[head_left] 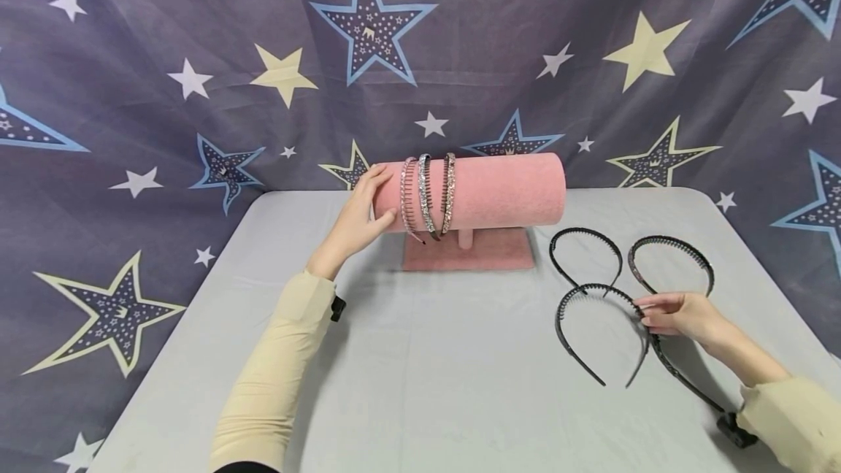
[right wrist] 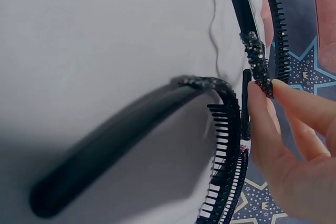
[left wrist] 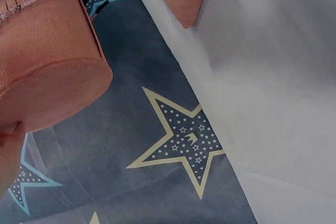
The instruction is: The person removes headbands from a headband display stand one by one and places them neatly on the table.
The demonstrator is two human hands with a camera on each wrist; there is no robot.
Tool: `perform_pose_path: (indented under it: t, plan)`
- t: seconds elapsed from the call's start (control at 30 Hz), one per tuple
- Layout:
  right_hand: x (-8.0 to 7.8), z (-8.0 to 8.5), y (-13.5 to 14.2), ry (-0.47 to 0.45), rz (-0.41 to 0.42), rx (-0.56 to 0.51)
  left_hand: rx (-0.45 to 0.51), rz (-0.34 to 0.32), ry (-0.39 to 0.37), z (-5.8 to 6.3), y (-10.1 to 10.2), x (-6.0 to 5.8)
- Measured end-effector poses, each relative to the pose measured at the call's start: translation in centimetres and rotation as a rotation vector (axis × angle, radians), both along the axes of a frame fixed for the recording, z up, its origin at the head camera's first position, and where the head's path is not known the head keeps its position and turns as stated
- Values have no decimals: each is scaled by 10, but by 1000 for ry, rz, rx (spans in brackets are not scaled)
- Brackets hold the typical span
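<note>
At the left end of a pink roll-shaped headband display stand [head_left: 506, 192], my left hand [head_left: 358, 217] grips the roll's edge, fingers on top and thumb lower in front. Three glittery headbands sit round the roll near this hand: a pink one [head_left: 406, 195], a silver one [head_left: 425, 195] and a rose-toned one [head_left: 450, 192]. My right hand [head_left: 686, 316] pinches a black toothed headband [head_left: 563, 312] by its right side, between thumb and fingers. In the right wrist view dark glitter [right wrist: 254, 59] shows on it. Part of another black headband [head_left: 686, 379] lies below this hand.
Two more dark headbands lie behind my right hand on the white-covered table: a thin one [head_left: 587, 231] and a glittery one [head_left: 673, 241]. The stand's pink base [head_left: 499, 254] rests near the table's back edge. A star-patterned cloth [head_left: 460, 35] hangs behind.
</note>
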State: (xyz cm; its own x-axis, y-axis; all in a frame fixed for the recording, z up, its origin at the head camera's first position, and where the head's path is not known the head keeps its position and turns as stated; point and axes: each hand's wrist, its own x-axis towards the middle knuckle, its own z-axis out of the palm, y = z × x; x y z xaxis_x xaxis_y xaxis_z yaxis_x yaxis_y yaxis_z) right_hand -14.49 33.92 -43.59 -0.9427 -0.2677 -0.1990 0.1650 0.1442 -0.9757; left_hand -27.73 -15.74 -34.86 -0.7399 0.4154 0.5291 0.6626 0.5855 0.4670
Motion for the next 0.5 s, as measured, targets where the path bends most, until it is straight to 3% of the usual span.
perform_pose_path:
  t: [0.33,0.5]
  plan:
    - [4,-1,-6,0,-32,121,1,-4,-2,0,1,0]
    - [6,1,-10,33,-48,253,4,-5,0,0,0,-1]
